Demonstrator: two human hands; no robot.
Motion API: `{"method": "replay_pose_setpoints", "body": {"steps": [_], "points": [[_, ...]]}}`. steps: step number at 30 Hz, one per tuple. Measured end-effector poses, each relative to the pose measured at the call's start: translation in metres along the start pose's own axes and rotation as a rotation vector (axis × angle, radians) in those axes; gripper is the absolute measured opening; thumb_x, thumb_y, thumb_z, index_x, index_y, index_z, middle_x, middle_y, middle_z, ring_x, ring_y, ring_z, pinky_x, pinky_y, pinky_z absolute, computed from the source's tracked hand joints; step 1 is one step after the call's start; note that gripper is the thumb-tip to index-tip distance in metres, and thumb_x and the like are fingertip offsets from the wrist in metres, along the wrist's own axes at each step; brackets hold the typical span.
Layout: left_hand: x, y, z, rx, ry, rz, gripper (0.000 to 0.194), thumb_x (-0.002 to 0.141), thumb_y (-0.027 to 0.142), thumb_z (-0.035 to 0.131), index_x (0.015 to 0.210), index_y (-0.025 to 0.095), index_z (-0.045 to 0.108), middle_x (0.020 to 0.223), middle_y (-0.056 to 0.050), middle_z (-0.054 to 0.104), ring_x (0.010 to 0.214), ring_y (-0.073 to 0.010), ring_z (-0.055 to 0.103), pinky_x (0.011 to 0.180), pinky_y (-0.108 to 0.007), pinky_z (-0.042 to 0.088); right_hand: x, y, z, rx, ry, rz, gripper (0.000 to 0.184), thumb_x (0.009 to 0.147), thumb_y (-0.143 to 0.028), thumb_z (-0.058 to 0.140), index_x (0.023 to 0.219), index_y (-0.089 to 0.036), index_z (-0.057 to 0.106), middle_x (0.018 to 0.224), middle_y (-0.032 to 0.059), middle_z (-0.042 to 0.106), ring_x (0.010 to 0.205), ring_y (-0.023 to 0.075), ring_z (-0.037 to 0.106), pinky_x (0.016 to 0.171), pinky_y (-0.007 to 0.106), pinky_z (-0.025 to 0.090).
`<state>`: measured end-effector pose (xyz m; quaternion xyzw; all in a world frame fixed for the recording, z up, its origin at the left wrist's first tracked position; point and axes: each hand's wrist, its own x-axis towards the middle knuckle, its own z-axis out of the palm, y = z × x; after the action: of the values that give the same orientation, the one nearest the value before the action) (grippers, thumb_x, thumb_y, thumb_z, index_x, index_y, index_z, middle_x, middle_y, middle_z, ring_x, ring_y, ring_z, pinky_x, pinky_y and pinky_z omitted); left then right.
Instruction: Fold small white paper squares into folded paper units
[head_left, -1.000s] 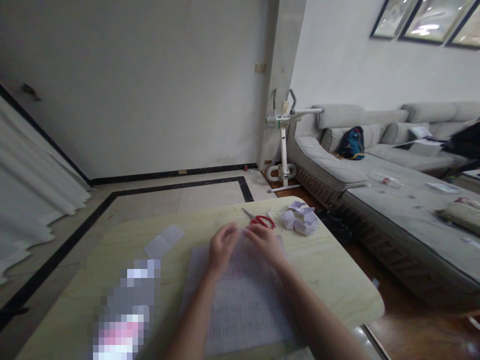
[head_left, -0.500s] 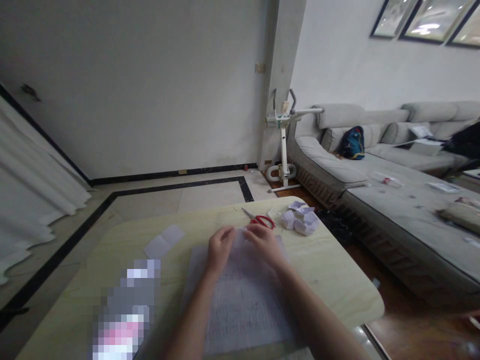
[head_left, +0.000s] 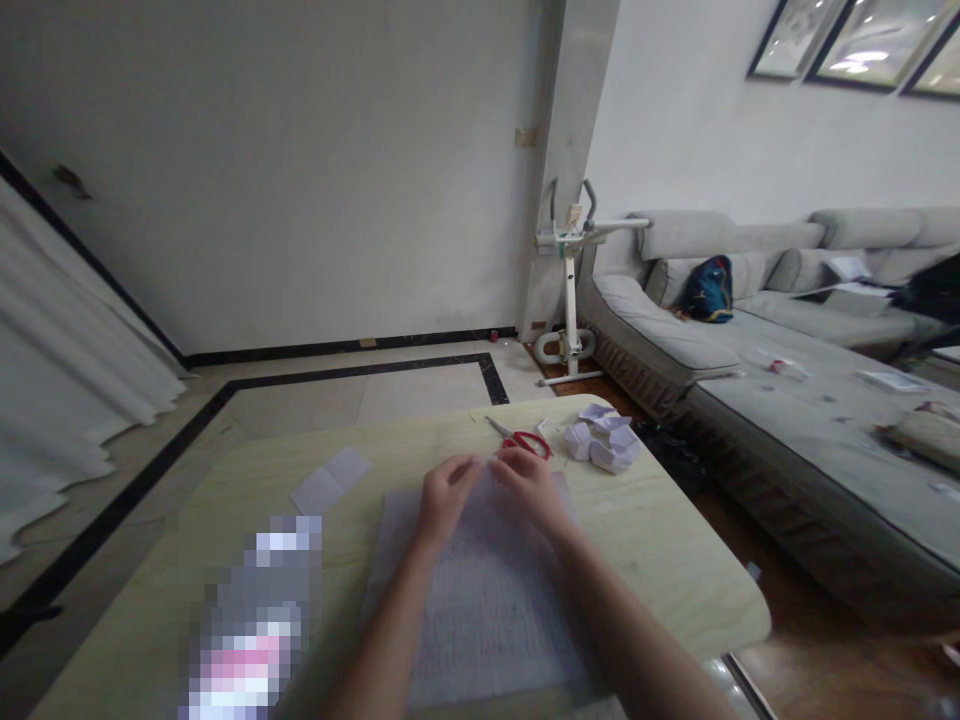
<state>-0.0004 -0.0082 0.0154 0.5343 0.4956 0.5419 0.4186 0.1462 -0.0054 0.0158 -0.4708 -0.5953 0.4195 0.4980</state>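
My left hand [head_left: 448, 495] and my right hand [head_left: 526, 487] meet over the far end of a large written sheet of paper [head_left: 480, 620]. Thumbs and fingers of both are pinched together on a small pale piece of paper [head_left: 486, 464], mostly hidden by the fingers and blurred. Just beyond the right hand lie scissors [head_left: 531, 443] with red handles, blades pointing away to the left. Several folded, crumpled papers [head_left: 611, 445] form a loose cluster to the right of them. A creased white paper slip [head_left: 330, 480] rests left of my left hand.
The pale wooden table [head_left: 660, 560] has rounded corners. On its left is a pixelated object [head_left: 247, 630]. A grey sofa [head_left: 810, 400] with a blue backpack [head_left: 707, 290] stands at right, and a white exercise machine [head_left: 570, 290] behind the table.
The hands drew slightly apart half a second ago and are now close together again, still pinched. The view has shifted a little; the scissors and papers lie as before.
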Motion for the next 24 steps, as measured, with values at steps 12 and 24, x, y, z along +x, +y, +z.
{"method": "replay_pose_setpoints", "body": {"steps": [12, 24], "points": [[0.0002, 0.0023, 0.0008, 0.002, 0.017, -0.008, 0.022, 0.068, 0.033, 0.068, 0.079, 0.014, 0.070, 0.080, -0.006, 0.072, 0.078, -0.0203, 0.066, 0.074, -0.029, 0.051, -0.0003, -0.0046, -0.0006, -0.025, -0.019, 0.005, 0.021, 0.079, -0.036, 0.058, 0.077, -0.016, 0.066, 0.070, 0.0026, 0.061, 0.066, 0.0154, 0.054, 0.058, 0.025, 0.041], [-0.0001, 0.0005, 0.0002, 0.002, -0.009, 0.024, 0.022, 0.071, 0.034, 0.066, 0.081, 0.015, 0.071, 0.082, -0.006, 0.072, 0.080, -0.0199, 0.065, 0.076, -0.029, 0.050, -0.0015, -0.0059, -0.0007, -0.021, -0.018, -0.008, 0.022, 0.079, -0.037, 0.059, 0.076, -0.017, 0.067, 0.069, 0.0024, 0.061, 0.065, 0.0152, 0.054, 0.059, 0.026, 0.041]]}}
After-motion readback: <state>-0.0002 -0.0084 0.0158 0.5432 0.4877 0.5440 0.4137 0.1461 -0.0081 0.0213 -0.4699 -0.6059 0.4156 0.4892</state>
